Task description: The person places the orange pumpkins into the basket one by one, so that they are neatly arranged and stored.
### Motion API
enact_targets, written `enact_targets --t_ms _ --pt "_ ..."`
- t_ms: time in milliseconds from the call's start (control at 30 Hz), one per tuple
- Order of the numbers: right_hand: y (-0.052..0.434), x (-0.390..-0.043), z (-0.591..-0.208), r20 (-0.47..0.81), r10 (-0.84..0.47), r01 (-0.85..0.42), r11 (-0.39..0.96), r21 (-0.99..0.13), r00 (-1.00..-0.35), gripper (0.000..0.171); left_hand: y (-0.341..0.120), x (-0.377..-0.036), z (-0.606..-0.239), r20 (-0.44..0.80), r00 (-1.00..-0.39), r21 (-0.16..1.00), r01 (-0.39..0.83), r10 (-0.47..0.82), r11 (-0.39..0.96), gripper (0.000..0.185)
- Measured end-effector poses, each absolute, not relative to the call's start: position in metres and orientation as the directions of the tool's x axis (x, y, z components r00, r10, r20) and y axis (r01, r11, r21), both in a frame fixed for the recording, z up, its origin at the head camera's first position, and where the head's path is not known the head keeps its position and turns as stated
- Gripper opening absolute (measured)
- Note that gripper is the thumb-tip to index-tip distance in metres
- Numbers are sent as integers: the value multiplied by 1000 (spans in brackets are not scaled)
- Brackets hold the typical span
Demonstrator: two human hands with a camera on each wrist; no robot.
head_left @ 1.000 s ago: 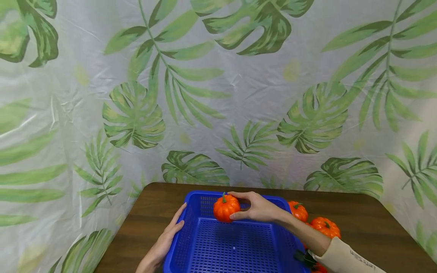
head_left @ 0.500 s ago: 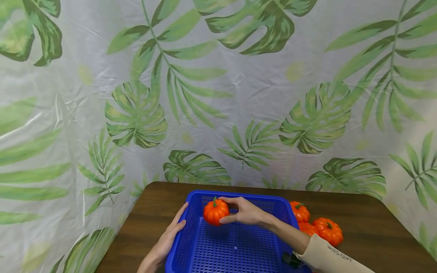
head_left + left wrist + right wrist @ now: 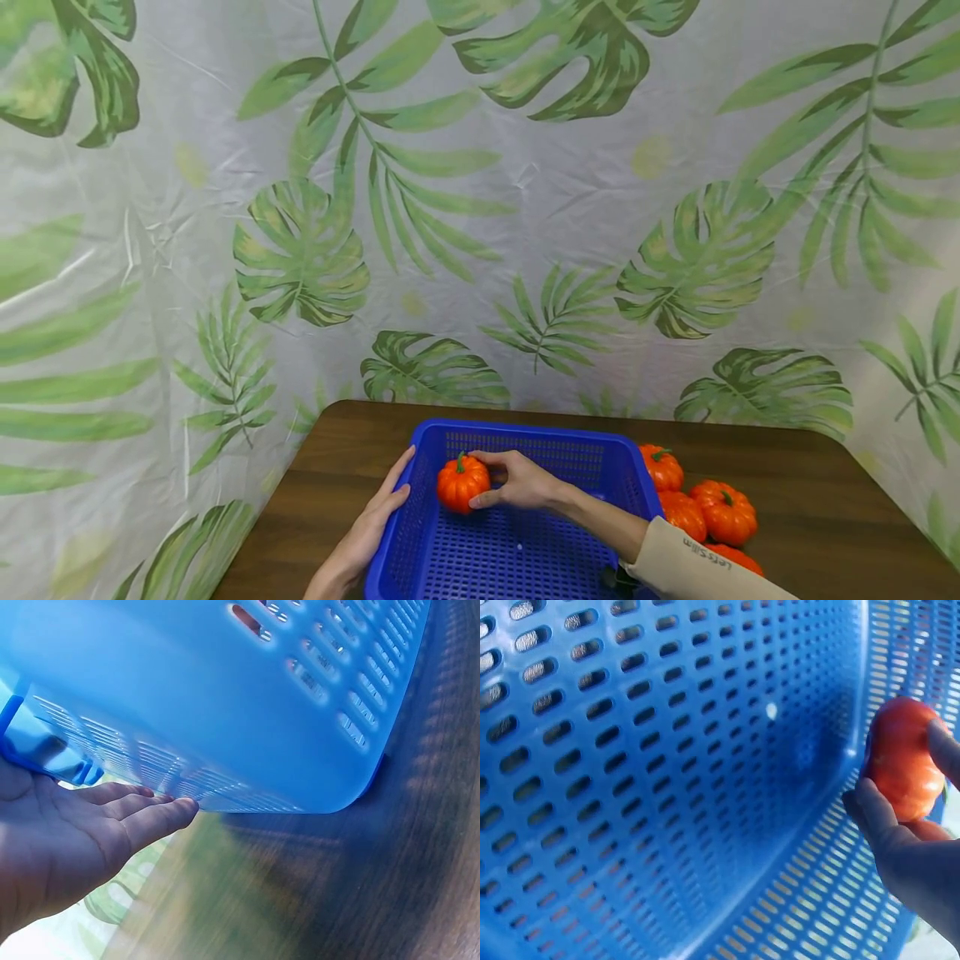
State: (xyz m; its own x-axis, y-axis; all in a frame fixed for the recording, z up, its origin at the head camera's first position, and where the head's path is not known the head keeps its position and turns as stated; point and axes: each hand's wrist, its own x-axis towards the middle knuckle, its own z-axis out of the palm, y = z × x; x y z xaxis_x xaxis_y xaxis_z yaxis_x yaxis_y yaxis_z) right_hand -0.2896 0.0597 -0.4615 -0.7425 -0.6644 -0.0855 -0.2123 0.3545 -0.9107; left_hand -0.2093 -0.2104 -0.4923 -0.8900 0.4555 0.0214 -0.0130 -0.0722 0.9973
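Note:
An orange pumpkin (image 3: 462,485) with a green stem is held between the thumb and fingers of my right hand (image 3: 522,481), inside the blue plastic basket (image 3: 517,431) near its far left corner. In the right wrist view the pumpkin (image 3: 904,759) appears close to the perforated walls, and the fingers pinch it from two sides. My left hand (image 3: 367,527) lies along the basket's left wall from outside. The left wrist view shows that hand (image 3: 82,832) with fairly straight fingers, their tips touching the wall.
Several more orange pumpkins (image 3: 723,512) sit on the brown wooden table (image 3: 810,500), to the right of the basket. A small white spot (image 3: 519,547) shows on the basket's floor. Behind the table hangs a leaf-patterned sheet (image 3: 562,208).
My right hand has moved left and down into the basket with the pumpkin. The left hand has kept its place at the basket's wall.

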Motion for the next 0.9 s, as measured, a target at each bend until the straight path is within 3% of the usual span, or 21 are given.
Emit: enact_targets --t_ms 900 --pt "54 -292 -476 -45 -673 -314 403 -860 -739 76 -209 -208 -491 -2 -893 997 -34 450 -65 60"
